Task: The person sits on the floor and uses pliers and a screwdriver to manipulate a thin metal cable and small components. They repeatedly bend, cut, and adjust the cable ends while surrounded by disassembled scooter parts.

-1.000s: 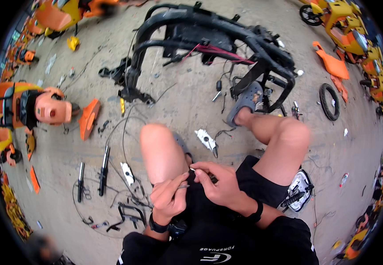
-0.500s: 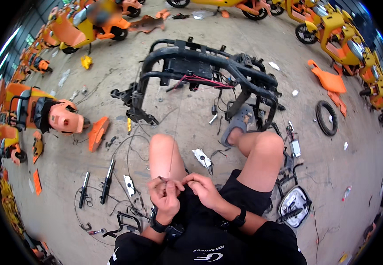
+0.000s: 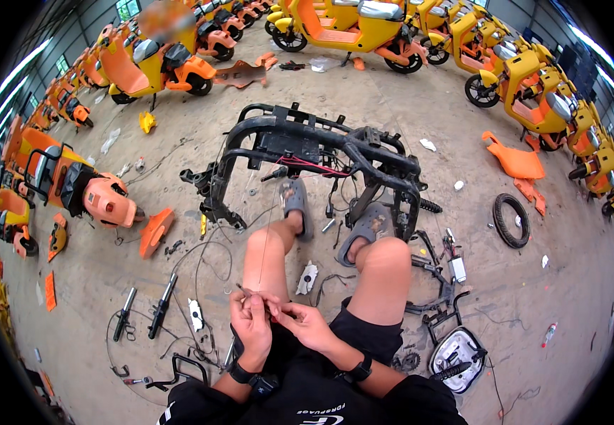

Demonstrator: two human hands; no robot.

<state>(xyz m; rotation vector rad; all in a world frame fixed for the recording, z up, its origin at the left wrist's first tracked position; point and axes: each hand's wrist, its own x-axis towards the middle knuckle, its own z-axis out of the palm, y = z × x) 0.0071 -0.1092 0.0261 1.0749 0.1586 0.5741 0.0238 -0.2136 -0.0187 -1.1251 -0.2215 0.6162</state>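
Note:
Above my lap, my left hand [image 3: 253, 322] is closed with its fingers pinched on a thin wire [image 3: 267, 234], which runs up from the fingertips toward the black scooter frame [image 3: 307, 138]. A short dark tip sticks out beside the left fingers. Pressed close against them, my right hand [image 3: 305, 324] is closed too, thumb and fingertips together; what lies between them is too small to make out. The bare frame stands on the floor beyond my knees, red wires [image 3: 314, 165] hanging along its near side.
Between my legs lies a white packet-like part [image 3: 308, 278]. Two fork tubes [image 3: 162, 307] and loose cables [image 3: 211, 269] are at left, with an orange scooter [image 3: 101, 195] lying beyond. A tyre [image 3: 511, 221], orange panels [image 3: 516, 159] and a white-lined headlight shell [image 3: 457, 358] lie at right.
The view has tilted up, bringing in more of the scooters and my left foot. My right fingertips have come in closer against the left ones. The left hand keeps its pinch.

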